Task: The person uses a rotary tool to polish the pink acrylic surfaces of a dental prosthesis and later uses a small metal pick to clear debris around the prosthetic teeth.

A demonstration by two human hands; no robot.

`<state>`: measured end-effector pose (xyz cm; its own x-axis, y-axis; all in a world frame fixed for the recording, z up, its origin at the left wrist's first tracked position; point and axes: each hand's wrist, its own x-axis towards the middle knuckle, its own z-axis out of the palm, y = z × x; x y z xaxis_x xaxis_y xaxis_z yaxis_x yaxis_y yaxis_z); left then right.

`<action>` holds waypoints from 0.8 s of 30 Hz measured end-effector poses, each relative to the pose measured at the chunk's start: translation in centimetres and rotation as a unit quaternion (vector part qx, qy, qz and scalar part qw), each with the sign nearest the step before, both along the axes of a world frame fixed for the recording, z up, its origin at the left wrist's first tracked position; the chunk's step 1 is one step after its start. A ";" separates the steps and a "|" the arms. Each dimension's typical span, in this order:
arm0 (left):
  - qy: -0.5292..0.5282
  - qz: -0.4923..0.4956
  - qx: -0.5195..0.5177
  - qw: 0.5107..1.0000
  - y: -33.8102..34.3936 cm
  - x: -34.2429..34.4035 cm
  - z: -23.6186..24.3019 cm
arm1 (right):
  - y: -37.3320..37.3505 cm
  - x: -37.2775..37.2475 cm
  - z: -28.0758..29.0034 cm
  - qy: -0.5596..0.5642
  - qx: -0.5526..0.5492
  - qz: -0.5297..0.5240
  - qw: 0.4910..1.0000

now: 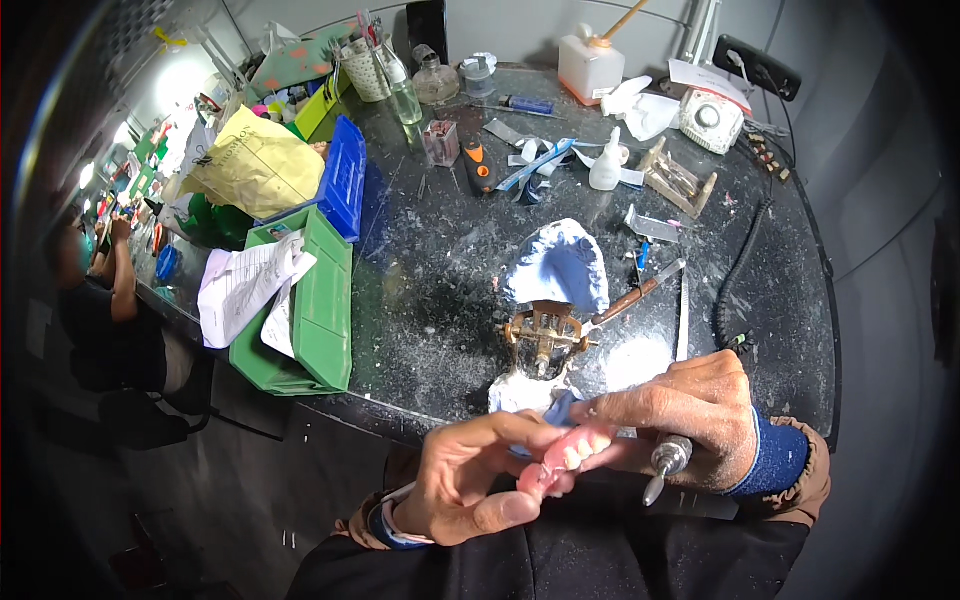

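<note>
Nearest the camera, a pink denture with pale teeth was held just off the near edge of a black bench: the left hand, palm turned inward, pinched its left end between thumb and fingers, while the right hand, knuckles up, grasped its right end and also a metal handpiece, tip pointing nearward. Dark print marked a yellow bag at far left; white sheets over a green bin bore type too small to read.
</note>
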<state>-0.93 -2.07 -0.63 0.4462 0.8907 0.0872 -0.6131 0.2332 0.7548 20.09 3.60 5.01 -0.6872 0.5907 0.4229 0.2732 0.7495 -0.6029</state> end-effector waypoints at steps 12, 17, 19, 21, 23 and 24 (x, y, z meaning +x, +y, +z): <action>0.324 0.365 0.419 0.766 1.2 0.0 1.4 | -0.6 -0.2 -1.0 0.047 0.137 -0.030 0.989; 0.366 0.364 0.475 0.713 1.0 -0.7 1.5 | -0.7 -0.6 -1.2 0.030 0.217 -0.025 0.975; 0.425 0.367 0.484 0.671 1.3 -0.8 1.5 | -0.8 -0.6 -1.3 0.039 0.240 -0.034 0.969; 0.421 0.372 0.486 0.669 1.5 -0.5 1.4 | -0.9 -0.5 -1.2 0.028 0.250 -0.038 0.967; 0.446 0.358 0.486 0.661 1.5 0.0 1.8 | -1.1 -0.4 -1.0 0.024 0.242 -0.034 0.970; 0.437 0.362 0.490 0.661 1.6 0.2 1.6 | -1.1 -0.5 -1.0 0.023 0.230 -0.030 0.973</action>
<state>-0.73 -0.47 0.93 0.1945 0.6055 0.7717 0.4755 -0.7463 0.4657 19.63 2.49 4.01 -0.6313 0.3708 0.6811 0.3059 0.9261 -0.2206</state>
